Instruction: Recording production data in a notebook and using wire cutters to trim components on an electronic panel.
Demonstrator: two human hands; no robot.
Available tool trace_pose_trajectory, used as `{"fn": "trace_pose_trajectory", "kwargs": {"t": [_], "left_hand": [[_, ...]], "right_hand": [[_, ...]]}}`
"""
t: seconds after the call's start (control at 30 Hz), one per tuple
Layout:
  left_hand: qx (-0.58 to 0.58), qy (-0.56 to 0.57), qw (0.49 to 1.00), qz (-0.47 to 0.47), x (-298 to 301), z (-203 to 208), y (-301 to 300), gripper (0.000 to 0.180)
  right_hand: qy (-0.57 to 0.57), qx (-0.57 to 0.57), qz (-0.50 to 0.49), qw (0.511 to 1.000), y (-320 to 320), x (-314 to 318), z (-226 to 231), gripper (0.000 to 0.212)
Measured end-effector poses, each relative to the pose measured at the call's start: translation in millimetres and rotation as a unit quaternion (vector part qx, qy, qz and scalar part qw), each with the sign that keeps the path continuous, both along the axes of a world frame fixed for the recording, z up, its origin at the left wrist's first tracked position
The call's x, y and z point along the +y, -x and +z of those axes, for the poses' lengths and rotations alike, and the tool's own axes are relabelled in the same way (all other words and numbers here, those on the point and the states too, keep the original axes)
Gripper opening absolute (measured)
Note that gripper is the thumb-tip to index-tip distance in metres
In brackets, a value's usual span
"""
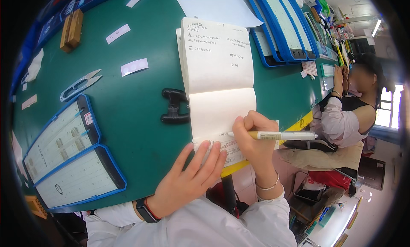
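Note:
An open notebook [220, 76] lies on the green table, its upper page carrying a few handwritten lines. My right hand [257, 138] grips a pen [282, 135] with a white and tan barrel, its tip down on the lower page beside a short line of writing. Fingers spread, my left hand [192, 174] lies flat at the notebook's lower edge. Under those fingertips is a lined sheet [232, 151] with handwriting, partly covered by both hands. A black H-shaped object [173, 105] sits against the notebook's left side.
Blue-framed trays [77, 157] stand at left, with thread snips [81, 85] above them. Paper slips [134, 67] and a wooden block [71, 30] lie farther off. More blue-framed trays [284, 29] are stacked at far right. Another person [348, 106] sits along the table at right.

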State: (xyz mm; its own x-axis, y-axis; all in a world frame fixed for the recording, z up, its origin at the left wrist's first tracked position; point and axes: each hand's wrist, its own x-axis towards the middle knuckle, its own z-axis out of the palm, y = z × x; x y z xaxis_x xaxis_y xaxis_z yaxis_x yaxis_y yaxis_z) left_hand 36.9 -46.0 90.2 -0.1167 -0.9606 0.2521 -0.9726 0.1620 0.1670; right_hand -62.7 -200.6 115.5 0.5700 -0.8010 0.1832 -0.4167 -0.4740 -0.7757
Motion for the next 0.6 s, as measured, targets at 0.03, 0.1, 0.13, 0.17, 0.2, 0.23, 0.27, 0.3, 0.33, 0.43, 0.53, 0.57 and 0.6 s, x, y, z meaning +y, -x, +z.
{"fn": "trace_pose_trajectory", "kwargs": {"t": [0.03, 0.1, 0.13, 0.17, 0.2, 0.23, 0.27, 0.3, 0.33, 0.43, 0.53, 0.57, 0.6], "left_hand": [[-0.004, 0.0, 1.0, -0.002, -2.0, 1.7, 1.8, 0.045], [-0.003, -0.003, 1.0, -0.002, -2.9, 3.7, 2.4, 0.045], [0.001, -0.004, 1.0, -0.001, -1.9, 3.2, 1.7, 0.044], [0.002, -0.005, 1.0, -0.001, -1.1, 1.8, 1.5, 0.044], [0.003, -0.002, 1.0, -0.001, -0.9, -0.2, 1.6, 0.044], [0.005, 0.0, 1.0, -0.002, -1.1, -1.6, 1.8, 0.044], [0.006, 0.001, 1.0, -0.003, -1.9, -1.8, 1.8, 0.044], [0.006, -0.001, 1.0, 0.0, -1.6, 0.1, 1.6, 0.044], [0.006, -0.003, 1.0, 0.003, -1.3, 1.5, 1.7, 0.044], [0.007, -0.004, 1.0, 0.003, -1.1, 1.3, 2.2, 0.044], [0.041, -0.004, 0.999, 0.004, -1.0, 0.6, 3.5, 0.042], [0.041, -0.005, 0.999, 0.003, -0.9, 0.3, 4.0, 0.042], [0.042, -0.003, 0.999, 0.003, -0.9, -0.1, 4.1, 0.043]], "right_hand": [[-0.002, -0.004, -0.002, 1.0, 2.7, -2.0, 0.2, 0.032], [-0.003, -0.007, -0.003, 1.0, 4.2, -3.0, -0.1, 0.032], [0.001, -0.005, -0.001, 1.0, 3.3, -2.2, -0.6, 0.032], [0.004, -0.005, 0.0, 1.0, 2.8, -1.6, -1.0, 0.032], [0.005, -0.003, 0.0, 1.0, 2.4, -1.5, -1.1, 0.032], [0.001, -0.004, 0.002, 1.0, 2.3, -1.6, -1.1, 0.032], [-0.003, -0.005, 0.003, 1.0, 2.6, -2.0, -1.4, 0.032], [-0.003, -0.005, 0.003, 1.0, 2.5, -2.0, -1.0, 0.032], [0.003, -0.004, 0.01, 1.0, 2.4, -2.6, -0.7, 0.032], [0.006, -0.006, 0.013, 1.0, 2.3, -2.1, -0.7, 0.032], [0.001, -0.005, 0.013, 1.0, 3.7, -2.4, -1.0, 0.032], [-0.001, -0.002, 0.016, 1.0, 4.2, -2.6, -1.0, 0.032], [0.0, -0.002, 0.016, 1.0, 4.0, -2.7, -1.1, 0.032]]}}
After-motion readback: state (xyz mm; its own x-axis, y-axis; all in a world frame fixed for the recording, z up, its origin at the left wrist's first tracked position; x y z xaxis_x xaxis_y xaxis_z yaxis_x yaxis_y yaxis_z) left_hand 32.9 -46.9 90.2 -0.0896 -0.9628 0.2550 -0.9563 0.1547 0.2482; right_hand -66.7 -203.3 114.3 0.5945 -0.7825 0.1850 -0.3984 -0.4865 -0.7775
